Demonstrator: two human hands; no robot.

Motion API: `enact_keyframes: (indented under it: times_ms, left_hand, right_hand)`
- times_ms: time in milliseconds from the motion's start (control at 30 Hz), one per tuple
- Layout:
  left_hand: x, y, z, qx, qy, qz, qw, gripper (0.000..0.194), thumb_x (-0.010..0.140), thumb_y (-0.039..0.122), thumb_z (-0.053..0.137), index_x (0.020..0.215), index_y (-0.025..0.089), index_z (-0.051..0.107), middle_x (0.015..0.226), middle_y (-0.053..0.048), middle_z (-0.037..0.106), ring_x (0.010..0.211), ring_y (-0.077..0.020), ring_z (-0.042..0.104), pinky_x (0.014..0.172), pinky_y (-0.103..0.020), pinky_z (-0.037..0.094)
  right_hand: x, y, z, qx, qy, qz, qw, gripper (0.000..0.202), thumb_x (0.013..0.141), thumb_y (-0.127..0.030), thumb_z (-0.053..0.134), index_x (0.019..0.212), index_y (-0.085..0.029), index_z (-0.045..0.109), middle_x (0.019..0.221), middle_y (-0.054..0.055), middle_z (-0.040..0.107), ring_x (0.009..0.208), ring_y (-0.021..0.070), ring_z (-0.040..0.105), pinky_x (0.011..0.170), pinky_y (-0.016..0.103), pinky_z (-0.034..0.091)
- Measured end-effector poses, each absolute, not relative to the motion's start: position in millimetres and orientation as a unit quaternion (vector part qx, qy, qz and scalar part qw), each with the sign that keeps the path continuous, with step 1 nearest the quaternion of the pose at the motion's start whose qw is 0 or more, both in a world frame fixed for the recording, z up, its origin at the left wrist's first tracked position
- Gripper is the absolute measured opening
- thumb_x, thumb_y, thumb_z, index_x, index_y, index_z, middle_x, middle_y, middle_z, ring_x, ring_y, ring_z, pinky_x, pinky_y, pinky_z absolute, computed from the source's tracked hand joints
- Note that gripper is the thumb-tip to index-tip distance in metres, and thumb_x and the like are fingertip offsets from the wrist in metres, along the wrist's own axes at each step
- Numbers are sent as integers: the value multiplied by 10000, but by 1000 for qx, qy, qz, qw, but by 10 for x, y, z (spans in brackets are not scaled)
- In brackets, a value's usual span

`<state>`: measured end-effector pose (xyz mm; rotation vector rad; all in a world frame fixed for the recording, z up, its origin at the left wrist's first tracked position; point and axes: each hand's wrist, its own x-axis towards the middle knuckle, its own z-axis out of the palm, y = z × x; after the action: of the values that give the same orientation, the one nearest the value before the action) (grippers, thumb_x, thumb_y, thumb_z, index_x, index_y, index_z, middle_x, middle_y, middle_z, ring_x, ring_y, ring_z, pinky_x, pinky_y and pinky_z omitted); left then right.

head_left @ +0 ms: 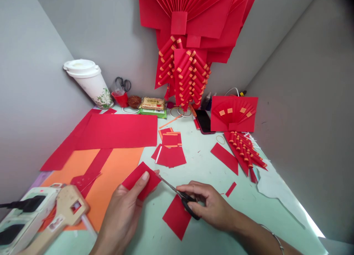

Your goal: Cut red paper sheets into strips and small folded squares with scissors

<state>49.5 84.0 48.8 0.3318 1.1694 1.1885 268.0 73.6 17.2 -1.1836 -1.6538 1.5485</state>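
My left hand (pixel 125 205) pinches a red paper piece (pixel 142 179) between thumb and fingers, at the lower middle. Black-handled scissors (pixel 190 207) are in my right hand (pixel 211 203), with fingers wrapped round the handles. Their blades point up and left, and the tips meet the right edge of the held paper. Below the scissors a red paper rectangle (pixel 177 218) lies on the pale green table (pixel 201 233), partly under the handles.
Red card pieces (pixel 173 156) lie mid-table. Large red sheets (pixel 118 131) and an orange sheet (pixel 102 207) cover the left, beside a glue gun (pixel 69 207) and power strip (pixel 27 214). Red fan decorations (pixel 190 23) hang behind; a phone (pixel 204 121) lies below.
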Motion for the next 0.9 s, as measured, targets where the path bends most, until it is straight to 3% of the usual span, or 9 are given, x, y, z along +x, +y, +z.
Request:
enact_keyframes:
  times_ms: [400,900]
  left_hand:
    - [509,836,520,137,515,530,659,512,709,357,835,1179,194,714,1033,-104,786,940,-307,733,822,-388,601]
    - [538,830,532,133,504,523,675,396,758,366,795,1110,190,746,1056,-86,783,1041,-300,699,848,-344,592]
  right_hand:
    - [2679,725,167,-441,-623,574,296,419,799,-179,608,1198,-257,711,862,20,585,759,170,530,747,322,459]
    - [2670,719,164,-442,-621,570,306,453,764,-127,597,1185,-242,719,808,1,540,715,155,493,719,314,436]
